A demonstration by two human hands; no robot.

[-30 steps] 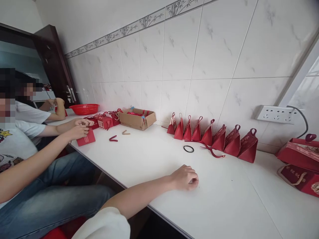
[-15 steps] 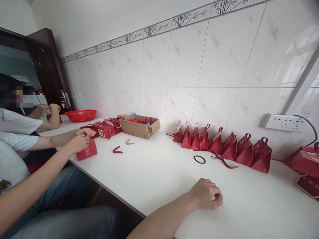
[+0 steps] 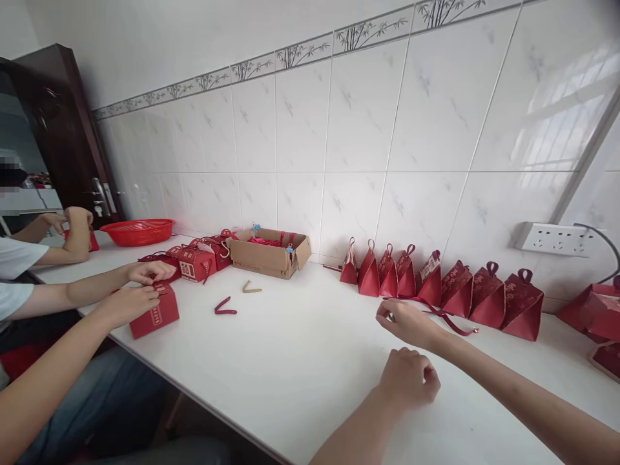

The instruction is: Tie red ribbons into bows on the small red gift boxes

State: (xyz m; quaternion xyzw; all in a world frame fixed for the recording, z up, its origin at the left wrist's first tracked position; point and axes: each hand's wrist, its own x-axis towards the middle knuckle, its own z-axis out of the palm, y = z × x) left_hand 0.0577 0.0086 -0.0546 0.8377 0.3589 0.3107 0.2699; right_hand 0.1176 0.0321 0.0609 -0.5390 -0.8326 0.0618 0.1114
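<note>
My left hand (image 3: 409, 381) rests on the white counter (image 3: 300, 349) as a loose fist with nothing showing in it. Just beyond it, my right hand (image 3: 405, 321) reaches in from the right. Its thumb and fingers are pinched together at the spot where a black elastic band lay, and the band is hidden under them. Right behind stands a row of several red pyramid-shaped pouches (image 3: 440, 287) against the tiled wall. A red ribbon (image 3: 458, 325) trails out from the row beside my right wrist.
A cardboard box (image 3: 268, 255) of red pieces stands at the wall, with small red boxes (image 3: 196, 261) and a red basket (image 3: 138, 231) further left. A person's hands hold a red box (image 3: 155, 314). Red (image 3: 225, 307) and tan (image 3: 252, 288) loops lie loose. Wall socket (image 3: 557, 237) and red bags (image 3: 588, 310) at right.
My right hand has come into view and closed over the black band. My left hand slid a little right and stays fisted. The view has turned slightly left.
</note>
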